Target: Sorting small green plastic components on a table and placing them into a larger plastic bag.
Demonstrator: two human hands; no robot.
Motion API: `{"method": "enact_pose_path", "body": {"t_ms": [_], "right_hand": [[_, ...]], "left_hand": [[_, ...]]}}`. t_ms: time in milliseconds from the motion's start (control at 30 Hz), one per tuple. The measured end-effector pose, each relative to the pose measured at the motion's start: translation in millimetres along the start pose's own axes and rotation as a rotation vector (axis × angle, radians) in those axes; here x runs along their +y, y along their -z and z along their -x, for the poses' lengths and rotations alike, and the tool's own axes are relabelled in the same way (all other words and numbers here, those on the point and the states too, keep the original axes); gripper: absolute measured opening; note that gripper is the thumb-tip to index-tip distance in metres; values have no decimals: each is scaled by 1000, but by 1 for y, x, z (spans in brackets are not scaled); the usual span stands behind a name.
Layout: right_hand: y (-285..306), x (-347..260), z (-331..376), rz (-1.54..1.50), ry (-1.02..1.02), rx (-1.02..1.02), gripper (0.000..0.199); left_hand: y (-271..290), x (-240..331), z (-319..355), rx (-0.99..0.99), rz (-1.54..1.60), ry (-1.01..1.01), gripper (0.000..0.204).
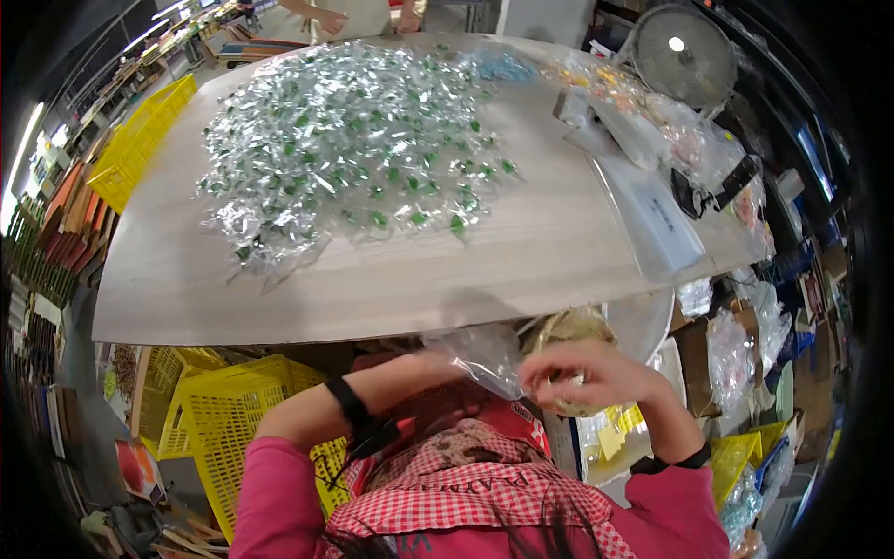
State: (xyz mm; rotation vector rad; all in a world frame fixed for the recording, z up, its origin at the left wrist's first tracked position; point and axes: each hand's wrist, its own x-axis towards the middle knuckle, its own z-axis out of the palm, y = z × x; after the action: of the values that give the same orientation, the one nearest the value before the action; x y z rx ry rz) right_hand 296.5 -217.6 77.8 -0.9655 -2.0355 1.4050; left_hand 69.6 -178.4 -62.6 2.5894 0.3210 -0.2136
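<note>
At the near edge of the table, my left hand (445, 365) is at a clear plastic bag (486, 352), which covers its fingertips; the bag hangs from it over my lap. My right hand (589, 371) is smeared by motion, its fingers bent, just right of the bag. Beneath and behind it sits a rounded yellowish-green bundle (570, 328), partly hidden by the hand. A large heap of small clear packets with green pieces inside (345, 140) covers the left and middle of the table (372, 298).
Stacked clear plastic bags (663, 224) and a black strap-like object (712, 191) lie on the table's right. A fan (684, 56) stands behind. Yellow crates (237, 419) stand low at left, another yellow crate (140, 140) beyond the table. Across it stands another person (349, 19).
</note>
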Motion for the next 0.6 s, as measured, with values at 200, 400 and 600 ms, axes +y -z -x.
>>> {"method": "enact_pose_path", "body": {"t_ms": [200,400,600], "right_hand": [[-36,81,127,24,-551,-288,32],[-126,194,209,-16,-589,439,43],[-146,271,191,379,-619,292,51]], "left_hand": [[-15,-6,-16,147,557,16,22],[-93,28,-67,278,1071,-8,20],[-25,30,-82,-210,1305,557,43]]}}
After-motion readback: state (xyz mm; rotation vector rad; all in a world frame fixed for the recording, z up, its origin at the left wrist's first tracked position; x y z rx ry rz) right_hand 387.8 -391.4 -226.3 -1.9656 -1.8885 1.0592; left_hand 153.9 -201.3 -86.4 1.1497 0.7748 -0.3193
